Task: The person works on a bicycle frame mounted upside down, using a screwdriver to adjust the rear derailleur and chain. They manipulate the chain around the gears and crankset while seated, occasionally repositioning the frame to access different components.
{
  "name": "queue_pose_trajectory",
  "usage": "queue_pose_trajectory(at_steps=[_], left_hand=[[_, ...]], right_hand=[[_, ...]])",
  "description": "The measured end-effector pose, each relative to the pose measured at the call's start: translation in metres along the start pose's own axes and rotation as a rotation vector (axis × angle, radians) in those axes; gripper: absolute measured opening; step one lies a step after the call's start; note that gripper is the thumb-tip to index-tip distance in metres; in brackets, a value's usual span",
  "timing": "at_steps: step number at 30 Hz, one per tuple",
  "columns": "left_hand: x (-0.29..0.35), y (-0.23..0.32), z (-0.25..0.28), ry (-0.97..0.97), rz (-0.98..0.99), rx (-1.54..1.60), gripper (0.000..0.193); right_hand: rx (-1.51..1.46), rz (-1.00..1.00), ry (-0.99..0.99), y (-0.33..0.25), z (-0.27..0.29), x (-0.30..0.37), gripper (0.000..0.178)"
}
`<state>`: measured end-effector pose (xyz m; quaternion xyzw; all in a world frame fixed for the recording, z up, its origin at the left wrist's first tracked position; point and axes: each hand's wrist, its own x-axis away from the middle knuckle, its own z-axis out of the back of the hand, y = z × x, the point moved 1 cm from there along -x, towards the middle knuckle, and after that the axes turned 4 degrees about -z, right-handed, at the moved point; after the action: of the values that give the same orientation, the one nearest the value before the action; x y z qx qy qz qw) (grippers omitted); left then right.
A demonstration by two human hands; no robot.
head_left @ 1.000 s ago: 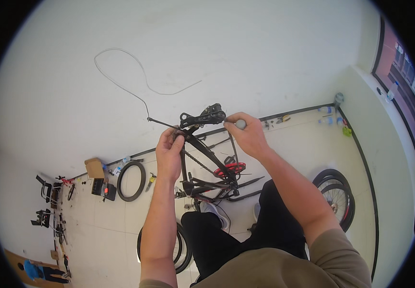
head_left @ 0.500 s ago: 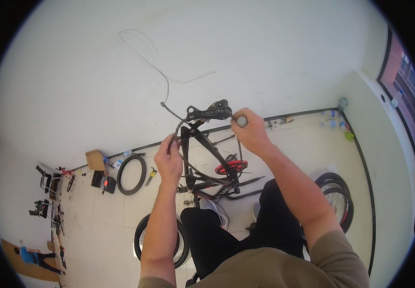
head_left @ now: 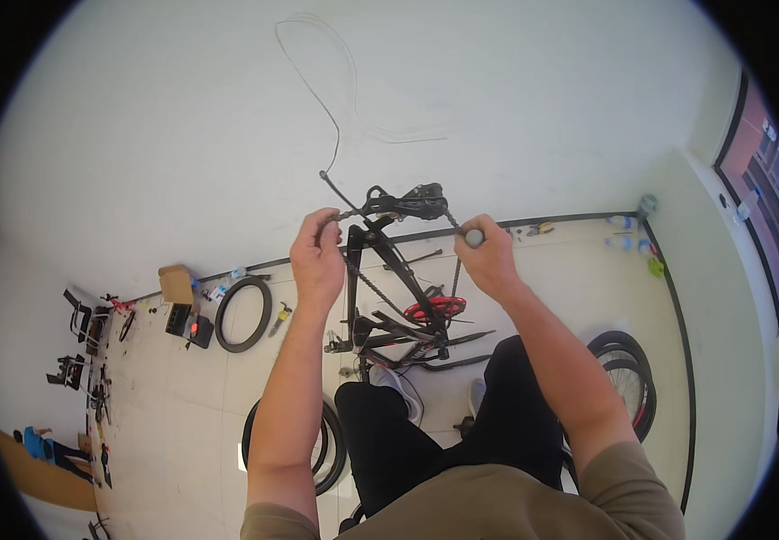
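My left hand [head_left: 319,256] is closed on a bicycle chain [head_left: 371,286], left of a black rear derailleur [head_left: 412,202]. My right hand [head_left: 486,259] pinches the chain on the derailleur's other side. A grey round-ended thing [head_left: 474,238] shows in that fist; its kind is hidden. Between my hands the derailleur hangs with the chain running through it. From it a thin cable [head_left: 328,108] loops up against the wall. Below stands a black bicycle frame [head_left: 400,263], with a red chainring [head_left: 434,310] at its lower right.
A tire [head_left: 245,315], a yellow-handled tool [head_left: 280,319] and an open cardboard box [head_left: 176,284] lie to the left. Wheels [head_left: 634,382] rest by my right leg. Pliers [head_left: 540,229] and bottles [head_left: 621,223] lie along the wall. Far left is another person [head_left: 47,450].
My left hand has moved up along the chain, level with the derailleur. The derailleur and my right hand have shifted slightly right, and the cable loop has swung up and right.
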<state>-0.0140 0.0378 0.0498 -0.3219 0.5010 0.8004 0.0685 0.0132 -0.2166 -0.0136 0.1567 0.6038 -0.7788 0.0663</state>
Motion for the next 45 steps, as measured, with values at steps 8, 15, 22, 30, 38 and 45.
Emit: queue_pose_trajectory(at_steps=[8,15,22,30,38,45], left_hand=[[0.013,0.0,-0.002,-0.122,0.103,-0.008,0.022],[0.015,-0.007,-0.002,-0.105,0.123,0.123,0.024],[-0.008,-0.006,0.0,-0.075,0.096,0.134,0.019],[-0.02,0.009,0.004,-0.305,0.032,-0.043,0.021],[-0.01,-0.006,0.009,-0.238,0.086,0.103,0.036],[-0.01,-0.02,-0.025,-0.177,-0.029,0.232,0.026]], right_hand=[[-0.073,0.069,0.038,0.006,-0.004,-0.002,0.02],[-0.182,0.031,-0.027,-0.023,0.001,-0.003,0.022],[-0.315,-0.109,-0.074,-0.026,-0.003,-0.011,0.014],[-0.144,0.031,-0.027,-0.008,0.004,-0.007,0.013],[-0.02,0.129,-0.014,0.016,-0.003,-0.011,0.014],[0.039,0.165,-0.012,0.058,0.026,-0.031,0.016]])
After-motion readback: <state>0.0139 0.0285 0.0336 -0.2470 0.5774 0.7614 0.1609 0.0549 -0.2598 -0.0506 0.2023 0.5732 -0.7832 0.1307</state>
